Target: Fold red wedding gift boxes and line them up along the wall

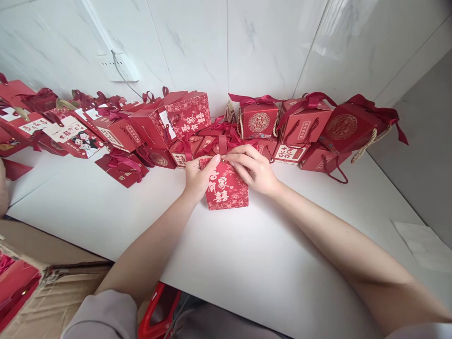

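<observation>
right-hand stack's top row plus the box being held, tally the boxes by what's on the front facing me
Pale-lettered held box: 1
Round-emblem boxes: 2
Oblong-label box: 1
Total: 4

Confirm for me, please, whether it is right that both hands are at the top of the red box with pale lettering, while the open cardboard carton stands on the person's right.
Not quite: the head view shows the open cardboard carton on the person's left. The left hand and right hand are indeed at the red box's top.
</observation>
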Demonstrator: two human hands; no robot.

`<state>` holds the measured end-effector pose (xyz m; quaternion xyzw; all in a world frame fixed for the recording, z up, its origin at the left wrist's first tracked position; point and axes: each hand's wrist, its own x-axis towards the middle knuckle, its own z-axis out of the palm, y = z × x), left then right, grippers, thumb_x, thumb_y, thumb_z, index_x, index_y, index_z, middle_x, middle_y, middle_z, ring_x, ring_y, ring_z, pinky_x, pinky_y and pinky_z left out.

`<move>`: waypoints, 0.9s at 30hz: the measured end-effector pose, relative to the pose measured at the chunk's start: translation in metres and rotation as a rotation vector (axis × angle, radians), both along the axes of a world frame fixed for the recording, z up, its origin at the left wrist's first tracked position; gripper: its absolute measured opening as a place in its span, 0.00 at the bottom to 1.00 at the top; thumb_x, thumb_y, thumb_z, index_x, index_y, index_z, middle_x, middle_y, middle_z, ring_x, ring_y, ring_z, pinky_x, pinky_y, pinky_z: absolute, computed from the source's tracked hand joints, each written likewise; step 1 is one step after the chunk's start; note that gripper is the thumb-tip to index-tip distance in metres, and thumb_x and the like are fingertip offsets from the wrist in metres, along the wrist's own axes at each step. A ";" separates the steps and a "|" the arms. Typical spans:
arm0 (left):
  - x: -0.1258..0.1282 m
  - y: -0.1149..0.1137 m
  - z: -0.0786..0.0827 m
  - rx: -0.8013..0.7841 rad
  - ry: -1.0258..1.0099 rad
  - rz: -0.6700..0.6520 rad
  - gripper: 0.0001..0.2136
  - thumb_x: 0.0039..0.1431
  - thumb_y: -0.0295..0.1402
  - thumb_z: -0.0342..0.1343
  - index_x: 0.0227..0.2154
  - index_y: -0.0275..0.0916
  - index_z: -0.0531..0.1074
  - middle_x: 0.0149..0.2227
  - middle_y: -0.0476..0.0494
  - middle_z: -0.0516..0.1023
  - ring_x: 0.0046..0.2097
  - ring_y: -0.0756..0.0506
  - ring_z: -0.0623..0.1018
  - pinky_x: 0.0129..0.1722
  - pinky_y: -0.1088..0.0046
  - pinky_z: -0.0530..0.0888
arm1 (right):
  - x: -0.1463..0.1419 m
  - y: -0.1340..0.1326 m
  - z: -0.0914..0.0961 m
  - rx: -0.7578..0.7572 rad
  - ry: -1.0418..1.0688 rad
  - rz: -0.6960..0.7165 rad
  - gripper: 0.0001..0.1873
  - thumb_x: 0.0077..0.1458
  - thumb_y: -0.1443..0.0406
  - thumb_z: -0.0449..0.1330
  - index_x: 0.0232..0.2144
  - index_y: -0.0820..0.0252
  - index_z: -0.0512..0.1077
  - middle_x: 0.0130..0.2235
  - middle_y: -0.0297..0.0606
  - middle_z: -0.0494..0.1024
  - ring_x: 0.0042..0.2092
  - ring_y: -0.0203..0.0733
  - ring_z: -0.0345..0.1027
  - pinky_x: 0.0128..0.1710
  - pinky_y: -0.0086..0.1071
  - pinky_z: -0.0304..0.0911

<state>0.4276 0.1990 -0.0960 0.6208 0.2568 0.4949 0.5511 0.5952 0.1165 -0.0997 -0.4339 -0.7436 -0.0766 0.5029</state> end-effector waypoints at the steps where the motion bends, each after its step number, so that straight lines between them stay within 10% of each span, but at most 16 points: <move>1: 0.000 0.000 0.001 -0.001 0.005 0.004 0.17 0.52 0.44 0.67 0.19 0.37 0.73 0.21 0.50 0.72 0.25 0.52 0.70 0.27 0.75 0.69 | 0.000 0.000 0.000 -0.005 0.001 -0.005 0.15 0.71 0.64 0.50 0.52 0.51 0.74 0.50 0.43 0.74 0.51 0.44 0.71 0.53 0.39 0.69; 12: 0.001 0.002 0.000 -0.020 0.001 0.008 0.14 0.50 0.45 0.68 0.24 0.38 0.77 0.24 0.49 0.76 0.27 0.50 0.75 0.29 0.75 0.71 | 0.001 0.000 0.003 -0.082 0.091 -0.015 0.15 0.69 0.59 0.53 0.54 0.55 0.68 0.52 0.46 0.75 0.52 0.49 0.71 0.53 0.43 0.69; 19: -0.008 0.029 0.002 -0.348 -0.192 -0.041 0.17 0.54 0.50 0.64 0.35 0.40 0.77 0.34 0.44 0.82 0.34 0.45 0.81 0.36 0.67 0.78 | 0.006 0.005 0.007 -0.536 0.516 0.286 0.31 0.66 0.46 0.55 0.62 0.53 0.54 0.42 0.38 0.78 0.34 0.40 0.74 0.27 0.30 0.68; 27: -0.015 0.031 0.010 -0.558 -0.165 -0.245 0.23 0.59 0.54 0.55 0.43 0.38 0.77 0.41 0.38 0.83 0.46 0.36 0.82 0.45 0.57 0.80 | -0.014 -0.013 0.024 -0.525 0.384 0.489 0.35 0.61 0.52 0.63 0.65 0.51 0.58 0.66 0.44 0.64 0.56 0.48 0.70 0.49 0.37 0.73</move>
